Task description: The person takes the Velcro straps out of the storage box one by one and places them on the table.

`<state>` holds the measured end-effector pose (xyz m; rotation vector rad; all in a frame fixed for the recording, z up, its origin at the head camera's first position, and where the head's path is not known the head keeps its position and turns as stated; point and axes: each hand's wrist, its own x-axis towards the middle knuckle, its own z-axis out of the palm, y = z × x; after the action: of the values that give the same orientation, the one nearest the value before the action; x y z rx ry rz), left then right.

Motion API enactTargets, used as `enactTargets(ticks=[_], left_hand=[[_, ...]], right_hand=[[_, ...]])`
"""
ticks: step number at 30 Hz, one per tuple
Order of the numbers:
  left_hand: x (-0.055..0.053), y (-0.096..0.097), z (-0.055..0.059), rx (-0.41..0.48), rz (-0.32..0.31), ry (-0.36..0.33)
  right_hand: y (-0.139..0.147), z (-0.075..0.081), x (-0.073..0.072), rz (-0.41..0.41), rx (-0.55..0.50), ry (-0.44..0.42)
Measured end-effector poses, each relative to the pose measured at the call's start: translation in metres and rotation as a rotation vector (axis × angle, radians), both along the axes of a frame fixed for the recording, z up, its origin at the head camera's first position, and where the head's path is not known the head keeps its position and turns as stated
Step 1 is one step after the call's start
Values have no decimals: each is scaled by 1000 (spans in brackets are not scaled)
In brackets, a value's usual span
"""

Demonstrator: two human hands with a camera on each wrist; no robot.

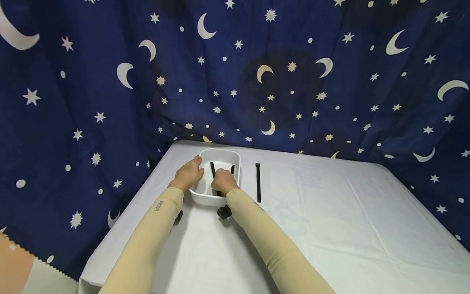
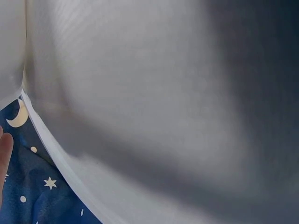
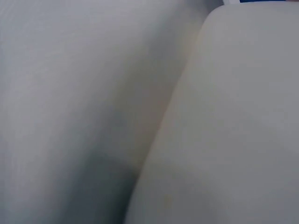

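A white rectangular tub stands on the table, with a slim black strap lying inside it. My left hand rests at the tub's left rim, thumb toward the inside; a straight finger shows at the edge of the left wrist view. My right hand is down in the tub with curled fingers, holding a second black strap whose end sticks out beyond the knuckles; its fingertips are hidden. In the right wrist view only the tub's pale outer wall appears, without the hand.
Right of the tub, another black strap with a small head lies lengthwise on the white-covered table. A dark blue curtain with moons and stars hangs behind and to the left. Black wrist cameras sit under both forearms.
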<state>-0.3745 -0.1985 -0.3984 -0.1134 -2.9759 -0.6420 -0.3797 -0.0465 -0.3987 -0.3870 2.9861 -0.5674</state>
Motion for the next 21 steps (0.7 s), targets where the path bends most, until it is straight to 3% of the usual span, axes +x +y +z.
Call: enactTargets(ticks=[10, 21], left_hand=[[1, 0, 0, -17, 4, 0], [2, 1, 1, -14, 5, -8]], right_hand=[[-3, -5, -2, -14, 36, 77], [-2, -4, -1, -16, 86, 80]])
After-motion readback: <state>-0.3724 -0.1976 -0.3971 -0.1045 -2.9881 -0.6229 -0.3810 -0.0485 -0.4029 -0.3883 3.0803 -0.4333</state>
